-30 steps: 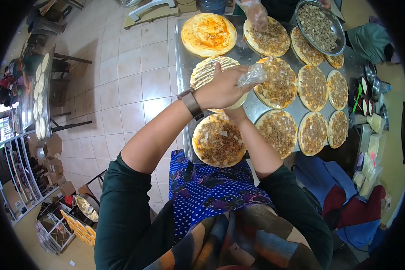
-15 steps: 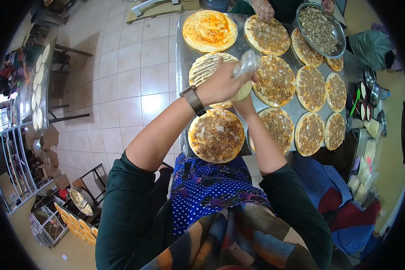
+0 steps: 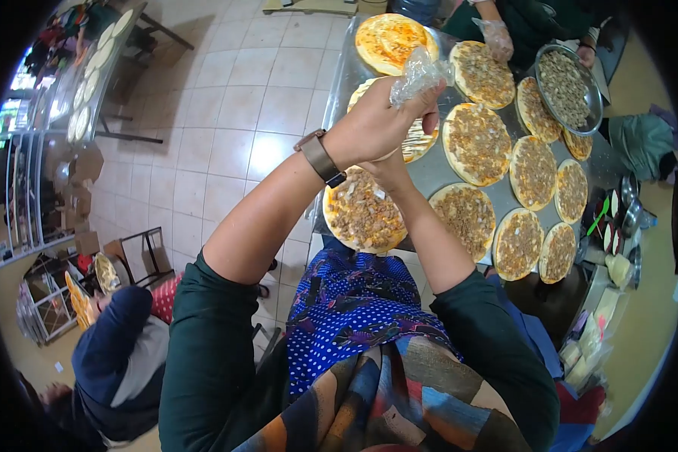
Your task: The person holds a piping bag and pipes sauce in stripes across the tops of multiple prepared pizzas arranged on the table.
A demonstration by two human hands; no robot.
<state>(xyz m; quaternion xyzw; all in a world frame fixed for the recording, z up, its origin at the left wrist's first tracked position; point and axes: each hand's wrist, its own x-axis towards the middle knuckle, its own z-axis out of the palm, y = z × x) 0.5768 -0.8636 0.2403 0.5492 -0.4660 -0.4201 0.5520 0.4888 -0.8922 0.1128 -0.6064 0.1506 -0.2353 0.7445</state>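
My left hand (image 3: 380, 124), wearing a watch, is closed around a clear plastic piping bag (image 3: 422, 75) with its crumpled top sticking out above the fist. Below it my right hand (image 3: 390, 173) is closed at the lower part of the bag; its fingers are mostly hidden behind my left wrist. Under both hands lies a pizza striped with pale cream (image 3: 420, 143), partly covered by my left hand. Nearest me is a pizza with crumbly brown topping (image 3: 363, 215). Beyond my hands sits a pizza with orange sauce (image 3: 392, 44).
Several topped pizzas, one of them a meat-topped pizza (image 3: 476, 143), cover the metal table (image 3: 343, 68). Across it, another person's gloved hand (image 3: 496, 39) touches a pizza beside a metal bowl of chopped filling (image 3: 569, 89). Another person (image 3: 120, 361) is at lower left.
The view has swung left, so the table appears farther right. My left hand has tilted with the bag top pointing up. A person has come into view at lower left.
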